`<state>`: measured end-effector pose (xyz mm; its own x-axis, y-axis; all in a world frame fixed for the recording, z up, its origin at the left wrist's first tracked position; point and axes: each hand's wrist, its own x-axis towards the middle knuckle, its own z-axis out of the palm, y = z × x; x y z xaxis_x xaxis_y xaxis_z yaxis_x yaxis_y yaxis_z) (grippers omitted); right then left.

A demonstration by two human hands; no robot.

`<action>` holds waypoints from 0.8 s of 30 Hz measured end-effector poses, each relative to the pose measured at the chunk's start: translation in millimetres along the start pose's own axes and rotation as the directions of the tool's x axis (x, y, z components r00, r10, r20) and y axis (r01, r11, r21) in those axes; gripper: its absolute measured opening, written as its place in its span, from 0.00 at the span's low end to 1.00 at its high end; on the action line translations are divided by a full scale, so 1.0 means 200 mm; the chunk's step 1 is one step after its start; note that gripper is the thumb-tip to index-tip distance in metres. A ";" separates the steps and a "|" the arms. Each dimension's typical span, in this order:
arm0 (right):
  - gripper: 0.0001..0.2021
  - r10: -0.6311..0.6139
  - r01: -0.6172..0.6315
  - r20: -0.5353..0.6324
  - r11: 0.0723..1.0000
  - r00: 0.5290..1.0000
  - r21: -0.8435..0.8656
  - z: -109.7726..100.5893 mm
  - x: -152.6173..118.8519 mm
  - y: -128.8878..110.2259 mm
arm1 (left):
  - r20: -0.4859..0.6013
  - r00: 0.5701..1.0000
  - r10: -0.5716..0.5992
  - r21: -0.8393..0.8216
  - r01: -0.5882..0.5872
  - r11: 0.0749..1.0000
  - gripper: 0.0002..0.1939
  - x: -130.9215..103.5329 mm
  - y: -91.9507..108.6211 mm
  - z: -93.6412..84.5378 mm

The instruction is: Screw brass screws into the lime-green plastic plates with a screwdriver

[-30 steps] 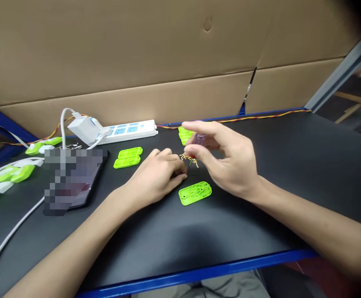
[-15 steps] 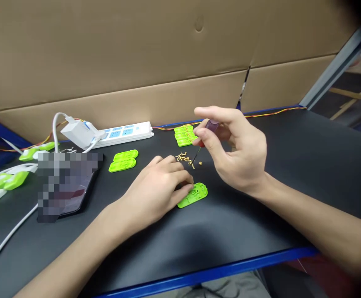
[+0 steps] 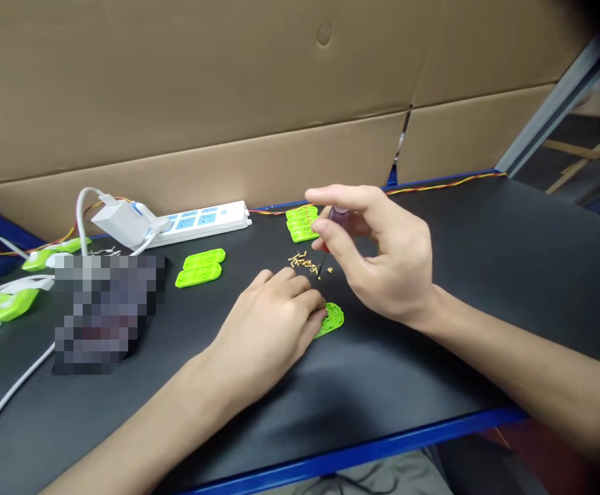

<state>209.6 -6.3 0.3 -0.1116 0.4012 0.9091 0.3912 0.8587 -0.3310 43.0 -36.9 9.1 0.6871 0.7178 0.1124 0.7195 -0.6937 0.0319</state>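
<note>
My right hand (image 3: pixel 387 258) is closed around a screwdriver (image 3: pixel 338 216) with a purple and red handle. Its thin shaft points down, and its tip is at the near edge of a small heap of brass-coloured screws (image 3: pixel 300 261). Curled over a green plastic shell (image 3: pixel 334 317) on the table, my left hand (image 3: pixel 274 313) grips its left part with thumb and forefinger. That hand covers much of the shell; small raised details show on its uncovered right end.
Green shells (image 3: pixel 200 275) lie left of the screws, and several more (image 3: pixel 301 224) sit behind them. A white power strip (image 3: pixel 201 223) with chargers and cables stands at the back left. A blurred-out dark device (image 3: pixel 109 316) lies at left. Cardboard (image 3: pixel 279 82) walls the back.
My left hand has slid slightly right, covering more of the green shell. My right hand has shifted a little left, and the screwdriver stands more upright with its tip by the screws.
</note>
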 end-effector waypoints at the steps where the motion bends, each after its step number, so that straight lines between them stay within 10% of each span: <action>1: 0.15 0.000 0.000 0.004 1.000 1.000 0.002 0.00 0.00 0.00 | 0.004 1.000 -0.003 0.007 0.003 1.000 0.14 0.00 0.00 0.00; 24: 0.13 0.007 -0.006 -0.037 1.000 0.999 0.026 -0.01 0.00 -0.04 | 0.006 0.995 -0.096 -0.049 0.096 0.994 0.10 -0.02 -0.02 -0.03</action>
<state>207.2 -13.5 4.3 -0.0747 0.3954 0.9155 0.3680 0.8641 -0.3432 36.8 -38.6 15.2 0.6152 0.7816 0.1032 0.7765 -0.6234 0.0915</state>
